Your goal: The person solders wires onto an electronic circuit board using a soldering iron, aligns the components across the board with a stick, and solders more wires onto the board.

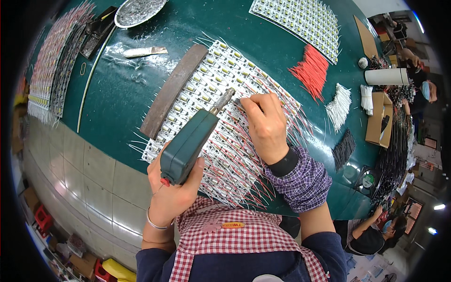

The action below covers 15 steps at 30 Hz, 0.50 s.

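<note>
My left hand (171,202) is wrapped round the handle of a dark green soldering gun (190,143). Its metal tip (229,94) points away from me and sits over a white panel of small circuit boards (199,87). Just right of the tip, my right hand (268,124) is closed in a pinch, its fingertips low over the panel. What lies between them is too small to make out. Red and white wires (225,162) trail across the near and right parts of the panel. A dark flat bar (173,94) lies along the panel's left side.
Bundles of red wires (311,70), white wires (338,107) and black wires (344,149) lie to the right. Another board panel (300,23) is at the back, stacked wired panels (54,70) at far left. A metal dish (138,11) stands behind. Co-workers sit at right.
</note>
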{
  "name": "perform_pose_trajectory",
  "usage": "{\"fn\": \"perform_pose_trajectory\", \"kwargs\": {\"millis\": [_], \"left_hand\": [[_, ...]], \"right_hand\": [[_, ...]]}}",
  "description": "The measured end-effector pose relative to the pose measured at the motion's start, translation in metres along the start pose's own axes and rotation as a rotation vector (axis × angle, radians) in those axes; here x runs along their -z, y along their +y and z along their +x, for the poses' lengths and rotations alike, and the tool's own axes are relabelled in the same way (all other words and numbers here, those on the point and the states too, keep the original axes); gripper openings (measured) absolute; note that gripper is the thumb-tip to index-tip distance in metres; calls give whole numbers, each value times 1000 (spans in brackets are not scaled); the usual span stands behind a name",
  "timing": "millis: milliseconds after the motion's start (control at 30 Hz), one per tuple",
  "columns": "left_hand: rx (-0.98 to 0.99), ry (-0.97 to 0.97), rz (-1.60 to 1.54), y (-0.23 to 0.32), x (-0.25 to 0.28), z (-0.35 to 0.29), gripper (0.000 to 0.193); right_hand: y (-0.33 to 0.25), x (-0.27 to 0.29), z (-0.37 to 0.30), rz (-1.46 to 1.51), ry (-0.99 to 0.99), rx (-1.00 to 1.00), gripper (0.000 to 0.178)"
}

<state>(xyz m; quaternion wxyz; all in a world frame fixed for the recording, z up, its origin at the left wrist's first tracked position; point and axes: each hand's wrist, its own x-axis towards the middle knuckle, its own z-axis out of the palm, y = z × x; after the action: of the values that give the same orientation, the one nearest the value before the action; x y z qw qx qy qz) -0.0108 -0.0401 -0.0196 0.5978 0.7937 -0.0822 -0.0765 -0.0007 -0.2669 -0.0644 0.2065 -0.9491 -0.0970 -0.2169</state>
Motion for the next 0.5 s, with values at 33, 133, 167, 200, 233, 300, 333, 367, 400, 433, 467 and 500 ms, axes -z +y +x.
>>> {"fn": "perform_pose_trajectory", "kwargs": {"millis": [33,133,167,200,233,300,333,367,400,433,467,500], "left_hand": [[0,0,0,-1,1,0,21],[-77,-10,35,-4,1,0,18],[-72,7,5,-5,1,0,16],[-66,24,-24,-5,0,0,15],[-65,24,-25,-5,0,0,15],[-98,35,20,-6,0,0,15],[-98,36,20,-5,0,-1,15],[-60,43,-13,-3,0,-1,15],[-24,50,-48,-2,0,0,14],[-24,50,-49,-2,0,0,14],[-31,44,-34,-2,1,1,14],[-39,37,-21,-2,2,1,13]], "right_hand": [[0,0,0,1,-8,-3,26],[1,0,0,3,-11,-7,27],[0,1,1,3,-12,-7,27],[0,1,2,-12,-27,-14,27],[0,2,3,-26,-43,-21,26],[-2,1,5,-52,-57,-26,26],[-3,1,6,-78,-70,-31,25],[-3,0,6,-78,-71,-30,25],[-4,0,7,-102,-64,-11,24],[-4,0,7,-126,-57,8,23],[-4,-1,7,-128,-57,9,23],[-3,0,7,-134,-54,17,23]]}}
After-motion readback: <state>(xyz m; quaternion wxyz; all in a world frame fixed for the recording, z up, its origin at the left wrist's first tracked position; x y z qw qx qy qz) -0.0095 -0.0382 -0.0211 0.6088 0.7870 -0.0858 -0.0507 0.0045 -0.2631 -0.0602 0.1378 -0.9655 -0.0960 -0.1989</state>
